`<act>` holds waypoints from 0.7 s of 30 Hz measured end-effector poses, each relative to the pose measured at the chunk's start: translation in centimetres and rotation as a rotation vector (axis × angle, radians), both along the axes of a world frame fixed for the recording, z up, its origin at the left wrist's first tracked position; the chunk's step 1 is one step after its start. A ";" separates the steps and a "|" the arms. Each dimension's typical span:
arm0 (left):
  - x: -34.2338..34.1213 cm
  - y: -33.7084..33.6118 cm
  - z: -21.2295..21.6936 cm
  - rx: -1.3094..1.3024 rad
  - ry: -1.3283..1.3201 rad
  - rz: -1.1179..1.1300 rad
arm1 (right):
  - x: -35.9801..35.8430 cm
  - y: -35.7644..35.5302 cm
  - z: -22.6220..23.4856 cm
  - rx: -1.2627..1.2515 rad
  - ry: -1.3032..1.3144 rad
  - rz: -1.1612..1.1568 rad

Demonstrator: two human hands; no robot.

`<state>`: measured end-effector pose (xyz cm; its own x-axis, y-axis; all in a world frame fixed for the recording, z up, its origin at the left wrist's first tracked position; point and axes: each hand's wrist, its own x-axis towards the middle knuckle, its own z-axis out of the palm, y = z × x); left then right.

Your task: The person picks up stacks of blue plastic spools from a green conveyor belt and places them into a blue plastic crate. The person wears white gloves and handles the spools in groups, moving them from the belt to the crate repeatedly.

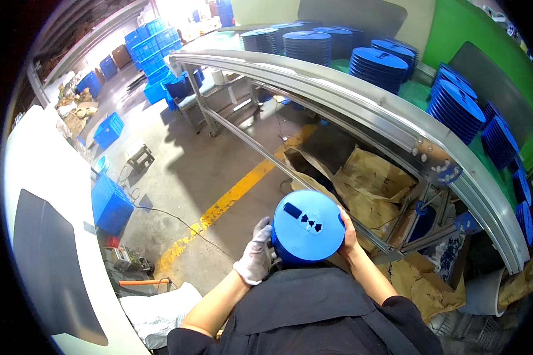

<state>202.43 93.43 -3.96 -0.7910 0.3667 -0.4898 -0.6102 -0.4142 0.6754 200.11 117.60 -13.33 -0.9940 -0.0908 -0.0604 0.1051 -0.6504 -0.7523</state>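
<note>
In front of my body I hold a stack of round blue plastic discs (318, 244), its top face turned up toward me. The top disc has a dark rectangular slot and several small dark cutouts near its middle. My left hand (256, 254), in a whitish work glove, presses against the left side of the stack. Bare, my right hand (348, 234) grips the right edge, its fingers partly hidden behind the rim. How many discs are in the stack I cannot tell.
A metal-framed bench (337, 89) curves along the right, carrying several stacks of blue discs (378, 68) on a green surface. Beneath it lie brown paper sacks (373, 174). At left stand a white machine (47, 236), a blue crate (110, 204) and a small stool (139, 155). A cable (177, 216) crosses the floor.
</note>
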 end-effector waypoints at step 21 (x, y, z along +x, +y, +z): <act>-2.2 -6.4 -2.5 -0.010 -0.088 -0.310 | -4.7 -3.6 1.2 0.254 -0.028 0.659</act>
